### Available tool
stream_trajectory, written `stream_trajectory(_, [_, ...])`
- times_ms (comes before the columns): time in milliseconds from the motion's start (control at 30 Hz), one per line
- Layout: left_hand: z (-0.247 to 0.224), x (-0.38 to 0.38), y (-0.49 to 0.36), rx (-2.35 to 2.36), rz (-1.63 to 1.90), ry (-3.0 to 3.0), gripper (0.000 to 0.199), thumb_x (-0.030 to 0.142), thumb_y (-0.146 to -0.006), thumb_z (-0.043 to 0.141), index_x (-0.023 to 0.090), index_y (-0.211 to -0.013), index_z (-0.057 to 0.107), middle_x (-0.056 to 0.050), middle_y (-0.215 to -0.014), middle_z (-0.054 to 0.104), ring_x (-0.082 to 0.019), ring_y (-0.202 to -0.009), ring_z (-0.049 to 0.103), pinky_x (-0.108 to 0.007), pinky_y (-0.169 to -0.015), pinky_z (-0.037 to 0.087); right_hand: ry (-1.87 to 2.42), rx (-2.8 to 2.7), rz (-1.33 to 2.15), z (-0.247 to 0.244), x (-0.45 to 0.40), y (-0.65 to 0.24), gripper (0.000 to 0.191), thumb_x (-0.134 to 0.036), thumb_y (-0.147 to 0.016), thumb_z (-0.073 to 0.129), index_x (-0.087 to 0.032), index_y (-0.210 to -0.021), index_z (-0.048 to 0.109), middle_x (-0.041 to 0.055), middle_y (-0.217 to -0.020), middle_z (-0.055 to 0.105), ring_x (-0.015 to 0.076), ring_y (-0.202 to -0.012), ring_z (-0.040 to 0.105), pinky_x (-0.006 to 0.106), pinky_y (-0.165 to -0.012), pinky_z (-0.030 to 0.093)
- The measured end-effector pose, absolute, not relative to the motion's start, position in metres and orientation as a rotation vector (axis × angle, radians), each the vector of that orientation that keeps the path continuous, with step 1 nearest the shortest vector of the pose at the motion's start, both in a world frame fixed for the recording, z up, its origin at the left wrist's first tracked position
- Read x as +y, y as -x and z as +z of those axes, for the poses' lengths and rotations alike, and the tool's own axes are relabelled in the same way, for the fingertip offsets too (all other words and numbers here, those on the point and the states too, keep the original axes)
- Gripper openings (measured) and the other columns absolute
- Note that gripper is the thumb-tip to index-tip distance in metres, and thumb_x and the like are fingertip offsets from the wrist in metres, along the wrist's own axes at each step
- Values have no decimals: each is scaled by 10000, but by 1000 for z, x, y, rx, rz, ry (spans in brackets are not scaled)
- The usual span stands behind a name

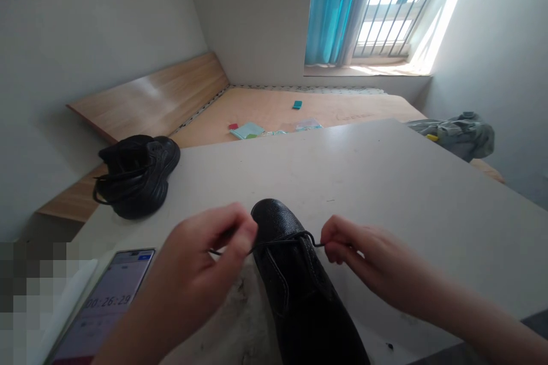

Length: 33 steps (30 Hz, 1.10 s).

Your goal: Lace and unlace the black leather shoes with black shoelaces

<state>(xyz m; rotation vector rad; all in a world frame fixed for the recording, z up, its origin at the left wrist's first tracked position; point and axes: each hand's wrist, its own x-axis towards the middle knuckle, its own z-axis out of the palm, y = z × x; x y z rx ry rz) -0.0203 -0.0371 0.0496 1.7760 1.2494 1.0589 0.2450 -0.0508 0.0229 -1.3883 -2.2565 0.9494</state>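
Note:
A black leather shoe (pixel 278 219) lies on the white table before me, its toe pointing away. A thin black shoelace (pixel 278 242) runs across its front, through the lowest eyelets. On the left side, my left hand (pixel 205 256) pinches one length of the lace between thumb and fingers. My right hand (pixel 355 245) grips the other length just right of the shoe. The lace stretches out to both sides between the hands. The shoe's heel end is dark and cut off by the lower edge of the view.
Another black shoe (pixel 137 177) with loose laces stands at the table's left edge. A phone (pixel 115 291) showing a timer lies beside my left forearm. Beyond the white table (pixel 385 182) is a wooden board with small packets (pixel 248 130). A grey-green cloth bundle (pixel 462 134) sits far right.

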Motion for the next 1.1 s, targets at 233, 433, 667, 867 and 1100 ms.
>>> stream_trajectory(233, [40,-47,-12,1177,699,-2269,119,241,-822,615,269,-831,731,-15,-756,626,-201,-749,577,-307,-676,438,1376,-2337,636,19,-55,-233,152,-241,-990,370,-222,-889,482,11,-767,653,178,-699,593,282,-620,375])
stream_trajectory(433, [36,-49,-24,1308,613,-2129,192,199,-832,548,230,-837,737,-22,-782,629,-204,-804,589,-342,-770,433,1324,-2335,698,21,-56,-227,144,-177,-980,362,-214,-893,471,10,-785,639,164,-706,567,265,-635,366])
stream_trajectory(667, [31,-46,-37,1434,546,-2038,90,221,-789,631,214,-785,720,-12,-757,616,-215,-833,567,-329,-728,391,1253,-2164,1197,18,-41,-230,26,-224,-977,426,-223,-953,435,-40,-749,526,111,-675,453,218,-628,360])
stream_trajectory(867, [28,-46,-35,1313,623,-2130,155,195,-830,570,194,-707,664,-6,-702,594,-185,-747,527,-309,-682,360,1270,-2200,1238,23,-42,-235,121,-307,-1015,368,-238,-1075,447,-37,-780,532,115,-687,466,243,-646,379])
stream_trajectory(1100, [39,-47,-23,1244,837,-1670,189,304,-831,567,192,-681,540,33,-643,536,-131,-621,487,-250,-571,360,1049,-2330,831,41,-48,-224,228,-377,-924,606,-247,-1112,603,41,-1145,571,186,-1110,478,322,-944,401])
